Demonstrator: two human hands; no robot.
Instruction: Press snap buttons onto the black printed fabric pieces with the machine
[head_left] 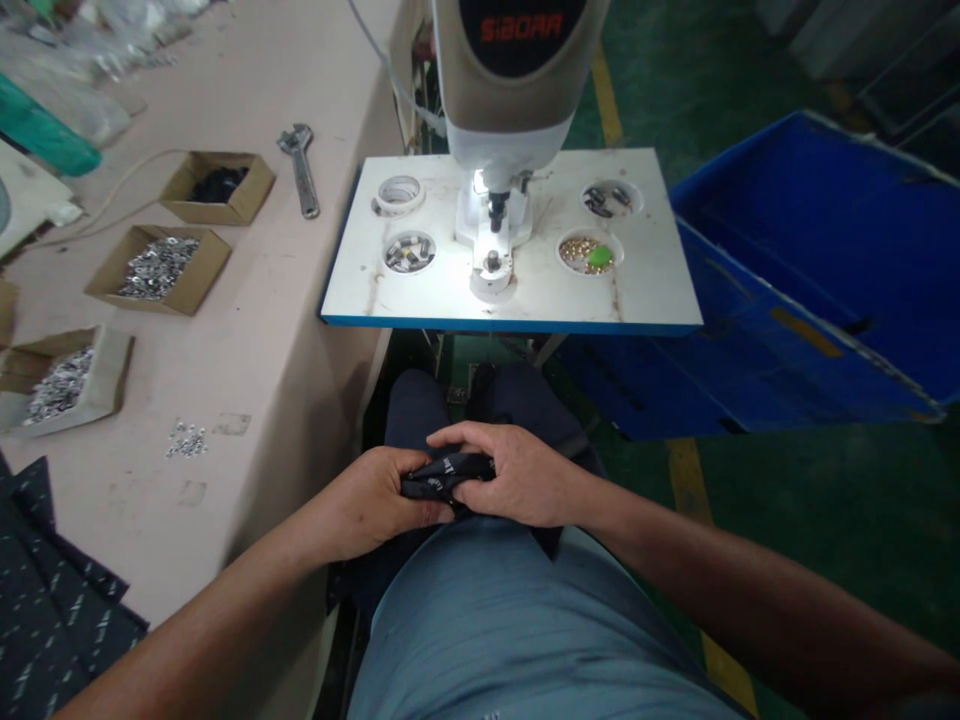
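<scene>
Above my lap, a bunched piece of black fabric with small white print [450,468] is gripped between both hands. My left hand [379,500] closes on its left end, thumb below and fingers mostly hidden behind the cloth. My right hand [517,472] pinches the right end, with the index finger stretched over the top. Ahead of the hands stands a snap-fastening press [517,110], its lit die [492,262] over a white work plate [435,300]. Round cups in the plate hold small parts, among them gold-coloured pieces [577,252].
On the left table [255,360] lie an adjustable wrench [301,170], a box of black parts [251,195], boxes of metal pieces [214,262] [112,375], loose small fasteners [187,440] and dark printed fabric pieces [60,590]. A large blue bin [795,270] stands right of the press.
</scene>
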